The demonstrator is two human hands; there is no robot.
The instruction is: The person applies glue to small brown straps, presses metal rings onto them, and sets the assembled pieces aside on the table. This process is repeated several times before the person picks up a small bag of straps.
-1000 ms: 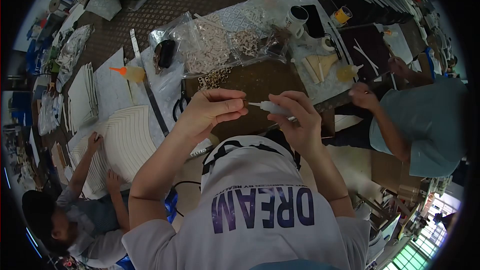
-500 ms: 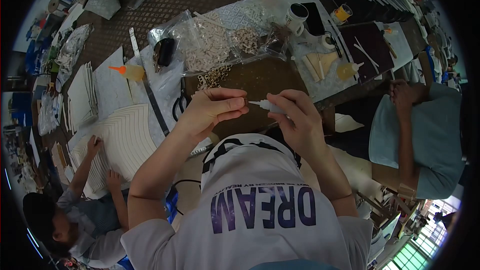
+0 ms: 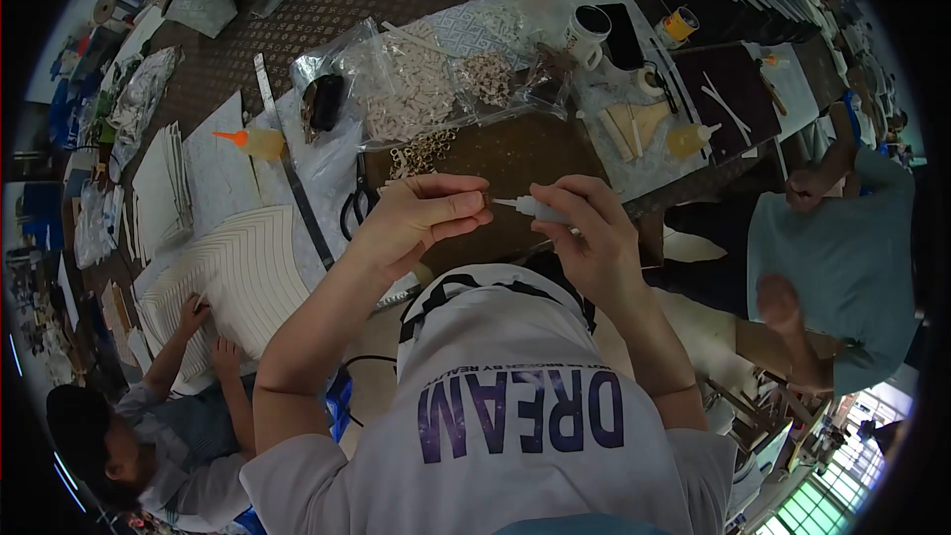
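Note:
My left hand [image 3: 431, 213] pinches a small brown piece [image 3: 487, 200] between thumb and fingertips; its exact kind is too small to make out. My right hand [image 3: 594, 233] grips a small white squeeze bottle [image 3: 538, 209] with a thin nozzle. The nozzle tip points left and sits at or very near the brown piece; contact cannot be made out. Just beyond my hands, a pile of small gold-coloured rings [image 3: 421, 154] lies at the edge of a brown board [image 3: 535, 154]. Clear bags with many small beige pieces [image 3: 411, 89] lie farther back.
Black-handled scissors [image 3: 355, 210] and a long metal ruler [image 3: 295, 183] lie left, near an orange-tipped bottle [image 3: 260, 144]. A mug [image 3: 586, 32] and a yellowish bottle [image 3: 688, 141] stand right. One co-worker [image 3: 188, 436] handles striped sheets [image 3: 248, 282]; another person [image 3: 827, 267] sits right.
My hands stay almost in place, with the nozzle still at the brown piece. The person at right has parted their joined hands. The left co-worker's hand has shifted slightly over the sheets.

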